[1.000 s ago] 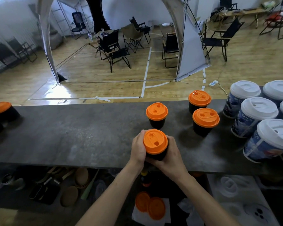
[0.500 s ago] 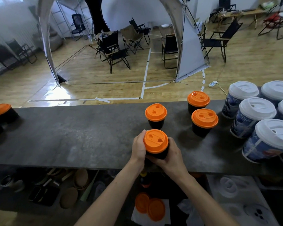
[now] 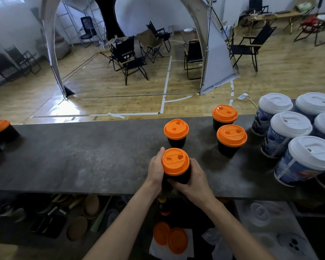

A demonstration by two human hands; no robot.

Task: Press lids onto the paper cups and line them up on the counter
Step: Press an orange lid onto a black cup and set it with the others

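You are cupping the black paper cup (image 3: 178, 177) near the bench's (image 3: 83, 156) near edge, left hand (image 3: 156, 168) and right hand (image 3: 194, 180) both wrapped around its wall in a holding grip. Its orange lid (image 3: 175, 161) is looking seated; run your thumbs around the glossy, ridged plastic rim evenly before lining it up with the three lidded cups (image 3: 231, 140) beyond.

Soft daylight fills the room from the upper left, leaving a bright glare patch on the wooden floor (image 3: 68, 107). The bench (image 3: 83, 156) is evenly lit, with faint shadows beside the cups. Wide-angle distortion bends the edges; the lower shelf (image 3: 64, 222) is dim and blurred.
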